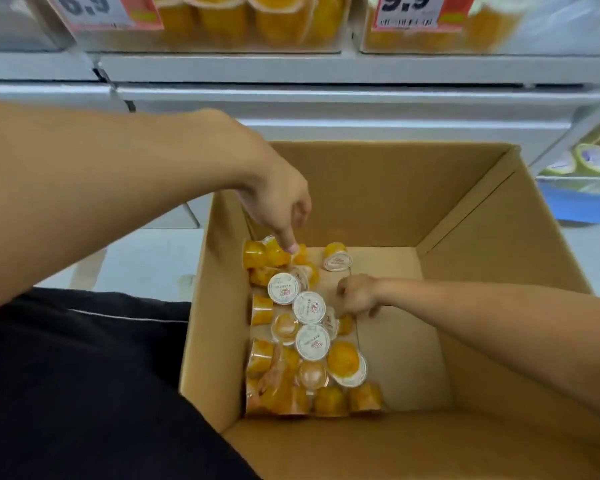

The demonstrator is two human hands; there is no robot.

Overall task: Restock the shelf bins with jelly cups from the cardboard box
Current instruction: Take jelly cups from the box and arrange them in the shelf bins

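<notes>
Inside the cardboard box [465, 209], orange jelly cups [305, 327] lay heaped along its left wall, left hand [278, 199] above them, fingers curled downward, fingertip touching one cup; right hand [357, 294] beside the heap, grip unclear; smooth brown cardboard, round white foil lids; clear shelf bins [250, 26] of cups above, white shelf edge.

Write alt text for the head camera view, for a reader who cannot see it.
Two bare hands reach into an open cardboard box whose left side holds a heap of orange jelly cups; the left hand touches the far cups, the right hand the middle. Above, shelf bins hold more.
</notes>
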